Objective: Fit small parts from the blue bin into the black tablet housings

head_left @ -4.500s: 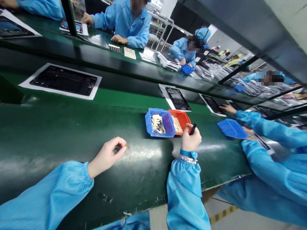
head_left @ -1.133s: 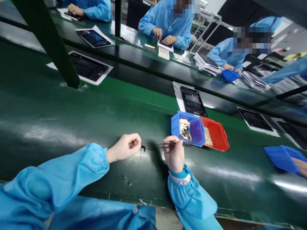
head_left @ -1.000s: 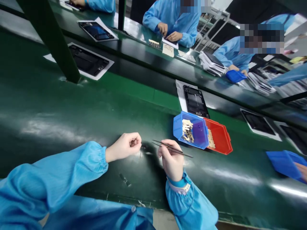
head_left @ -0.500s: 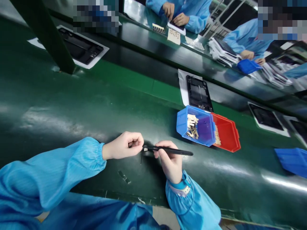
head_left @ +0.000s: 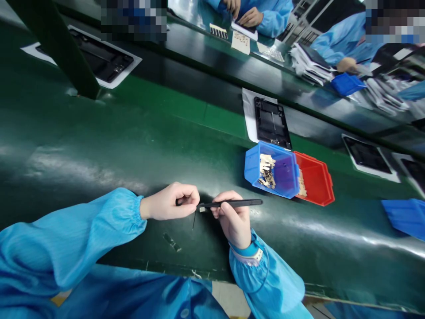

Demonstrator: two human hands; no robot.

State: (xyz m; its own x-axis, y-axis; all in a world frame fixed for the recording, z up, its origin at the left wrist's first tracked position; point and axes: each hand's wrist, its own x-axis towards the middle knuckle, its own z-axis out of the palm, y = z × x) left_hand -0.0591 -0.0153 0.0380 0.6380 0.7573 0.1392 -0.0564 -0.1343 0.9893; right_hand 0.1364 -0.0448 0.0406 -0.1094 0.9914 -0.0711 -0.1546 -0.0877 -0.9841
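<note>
My right hand point(head_left: 235, 217) is closed around a pair of black tweezers point(head_left: 244, 203), held nearly level with the tips pointing left. By those tips is a small pale piece point(head_left: 202, 209). My left hand point(head_left: 175, 201) is closed in a pinch right beside the tips. A thin black wire point(head_left: 194, 220) hangs below its fingertips; what else the pinch holds is too small to make out. Both hands are above the green table point(head_left: 109, 141). A clear strip point(head_left: 171, 242) lies on the table nearer to me.
Right of my hands stand a blue bin point(head_left: 285, 170) with small pale parts and a red bin point(head_left: 318, 181). Black tablet housings point(head_left: 272, 122) lie beyond. A green post point(head_left: 66, 48) rises at left. Another blue bin point(head_left: 405, 217) is far right. Co-workers' hands point(head_left: 250, 17) work opposite.
The tweezers have tilted closer to level, their rear end rising, and the right hand has shifted slightly up and left. My left hand keeps its pinch. The background has shifted slightly with the camera.
</note>
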